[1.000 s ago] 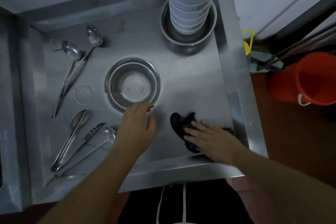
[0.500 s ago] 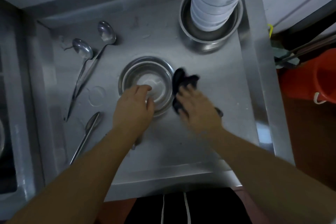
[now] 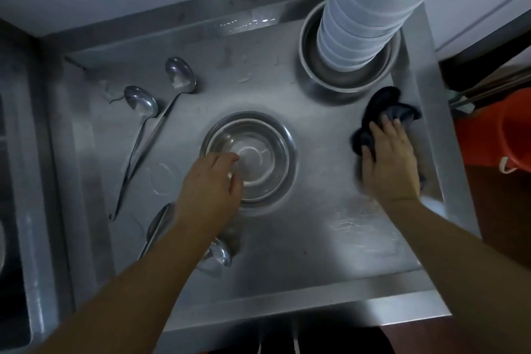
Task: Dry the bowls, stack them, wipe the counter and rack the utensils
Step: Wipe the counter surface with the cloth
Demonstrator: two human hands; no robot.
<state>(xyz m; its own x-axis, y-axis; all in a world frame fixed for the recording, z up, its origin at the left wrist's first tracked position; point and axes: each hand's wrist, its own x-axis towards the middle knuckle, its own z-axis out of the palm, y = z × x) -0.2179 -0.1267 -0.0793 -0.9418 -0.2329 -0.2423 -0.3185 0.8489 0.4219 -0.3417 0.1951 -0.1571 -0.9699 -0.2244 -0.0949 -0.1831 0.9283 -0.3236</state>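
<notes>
Two ladles [image 3: 161, 112] beside orange bucket-side counter [image 3: 316, 238].

Two bare forearms, no sleeves, left hand [image 3: 211, 181] and right hand [image 3: 388, 161] without gloves, rings or watch

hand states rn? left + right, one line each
Left hand: fingers curled over the near rim of the steel bowl, gripping it.
Right hand: open, fingers straight, pressing the dark cloth on the counter.

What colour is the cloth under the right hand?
Dark, near black; the cloth shows best in the head view.
</notes>
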